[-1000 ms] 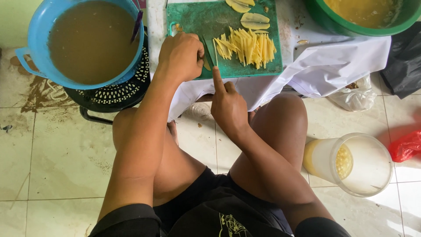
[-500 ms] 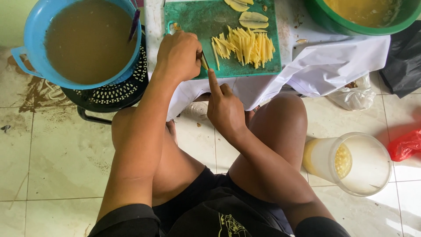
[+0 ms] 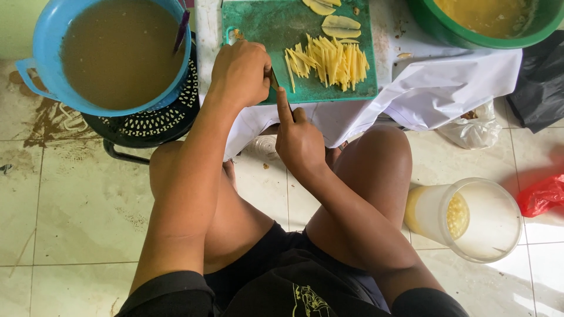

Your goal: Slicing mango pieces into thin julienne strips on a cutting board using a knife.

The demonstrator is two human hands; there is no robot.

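A person's left hand [image 3: 241,73] curls over a piece at the green cutting board's [image 3: 264,26] near edge while the right hand [image 3: 299,141] grips a knife [image 3: 275,80] just beside it; a slip could nick the left fingers.

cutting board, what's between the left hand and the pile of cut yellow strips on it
Head view: the knife blade, then bare green cutting board, lie between the left hand and the yellow strips.
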